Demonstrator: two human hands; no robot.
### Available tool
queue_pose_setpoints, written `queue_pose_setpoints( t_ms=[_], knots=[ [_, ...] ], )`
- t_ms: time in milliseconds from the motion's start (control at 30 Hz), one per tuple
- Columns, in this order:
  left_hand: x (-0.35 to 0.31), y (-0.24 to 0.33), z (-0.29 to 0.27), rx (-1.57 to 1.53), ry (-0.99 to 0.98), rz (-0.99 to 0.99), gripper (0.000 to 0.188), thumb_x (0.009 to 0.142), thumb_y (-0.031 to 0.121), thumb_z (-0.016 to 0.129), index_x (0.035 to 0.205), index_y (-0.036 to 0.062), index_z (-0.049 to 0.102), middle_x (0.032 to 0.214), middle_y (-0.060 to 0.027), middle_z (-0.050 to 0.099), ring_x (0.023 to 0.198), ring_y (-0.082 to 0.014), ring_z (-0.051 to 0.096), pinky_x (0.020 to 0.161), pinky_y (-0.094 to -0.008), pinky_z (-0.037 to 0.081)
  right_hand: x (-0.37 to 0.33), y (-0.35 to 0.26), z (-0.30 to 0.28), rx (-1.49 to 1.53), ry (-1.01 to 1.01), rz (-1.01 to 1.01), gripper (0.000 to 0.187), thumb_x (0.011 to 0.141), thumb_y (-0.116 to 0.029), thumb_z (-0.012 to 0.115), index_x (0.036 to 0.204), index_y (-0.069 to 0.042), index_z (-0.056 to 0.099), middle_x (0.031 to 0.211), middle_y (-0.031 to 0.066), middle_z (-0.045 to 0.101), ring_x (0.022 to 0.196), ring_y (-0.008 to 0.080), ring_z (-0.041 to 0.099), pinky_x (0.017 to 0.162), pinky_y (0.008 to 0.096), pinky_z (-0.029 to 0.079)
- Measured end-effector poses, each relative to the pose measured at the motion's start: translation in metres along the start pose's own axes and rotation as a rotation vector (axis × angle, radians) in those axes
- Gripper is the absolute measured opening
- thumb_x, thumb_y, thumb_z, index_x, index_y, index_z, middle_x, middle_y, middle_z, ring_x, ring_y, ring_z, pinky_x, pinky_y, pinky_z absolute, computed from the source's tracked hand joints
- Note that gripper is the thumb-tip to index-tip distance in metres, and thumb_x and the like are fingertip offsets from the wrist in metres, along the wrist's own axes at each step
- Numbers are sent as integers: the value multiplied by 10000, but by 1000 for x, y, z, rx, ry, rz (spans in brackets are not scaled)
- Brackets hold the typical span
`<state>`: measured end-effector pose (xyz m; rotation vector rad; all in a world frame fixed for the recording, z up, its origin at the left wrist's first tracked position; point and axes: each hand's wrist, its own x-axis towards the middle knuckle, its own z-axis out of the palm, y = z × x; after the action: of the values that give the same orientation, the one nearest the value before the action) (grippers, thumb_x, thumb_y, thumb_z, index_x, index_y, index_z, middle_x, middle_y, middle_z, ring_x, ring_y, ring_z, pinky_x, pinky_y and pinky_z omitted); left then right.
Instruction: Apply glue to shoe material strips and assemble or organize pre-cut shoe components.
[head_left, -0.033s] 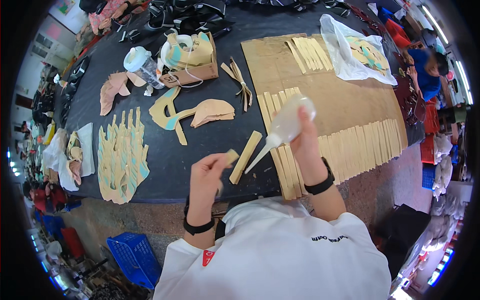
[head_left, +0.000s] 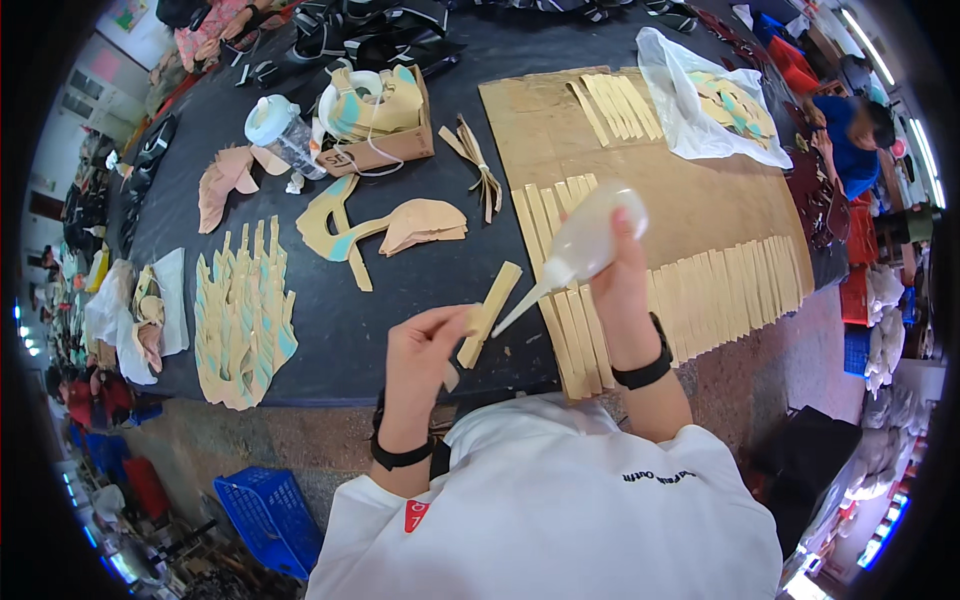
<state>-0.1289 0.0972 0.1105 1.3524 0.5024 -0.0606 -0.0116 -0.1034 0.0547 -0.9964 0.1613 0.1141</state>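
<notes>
My left hand (head_left: 420, 350) is closed in a pinch on a tan strip (head_left: 451, 378), most of it hidden by the fingers and palm. Just beyond the fingertips, a short stack of tan strips (head_left: 495, 305) lies slantwise on the dark table. In my right hand (head_left: 622, 275) is a translucent squeeze bottle (head_left: 588, 240), tilted with its long thin nozzle down and to the left. The nozzle's tip is close to the right side of that stack; I cannot tell whether it touches the table. Beside the bottle, rows of tan strips (head_left: 720, 300) lie side by side on a brown cardboard sheet (head_left: 690, 220).
Left on the dark table (head_left: 390, 285) are patterned tan pieces (head_left: 245, 320) and curved cut pieces (head_left: 335, 220). Farther back stand a clear jar with a pale lid (head_left: 285, 135) and a filled cardboard box (head_left: 380, 150). A plastic bag (head_left: 690, 130) lies far right. Other people work around.
My left hand has shifted slightly right, its fingertips now up against the slanted stack in view. The bottle and my right hand have moved a little to the right and up.
</notes>
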Motion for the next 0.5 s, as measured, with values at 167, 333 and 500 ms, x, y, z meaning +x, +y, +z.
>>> queue_pose_setpoints(
  t_ms=[167,333,500],
  knots=[
    [0,2,30,-50,-114,43,126,837,32,610,917,-47,668,707,-78,666,483,-5,402,442,-152,281,-12,-50,3,11,146,-179,580,908,-434,534,1279,-13,387,1165,158,520,1078,304,562,893,411,484],
    [-2,3,46,-28,-140,30,119,840,28,603,903,-56,659,713,-104,670,479,-3,406,441,-153,282,-14,-60,-19,-37,215,-264,574,886,-417,578,1247,1,420,1115,157,564,1043,273,580,875,402,496],
    [-5,1,57,6,-154,31,120,839,29,602,902,-54,660,714,-101,670,478,-4,403,439,-157,277,-16,-64,-29,-30,226,-282,552,884,-409,583,1229,-5,436,1075,151,584,1021,259,588,860,397,502]
  ],
)
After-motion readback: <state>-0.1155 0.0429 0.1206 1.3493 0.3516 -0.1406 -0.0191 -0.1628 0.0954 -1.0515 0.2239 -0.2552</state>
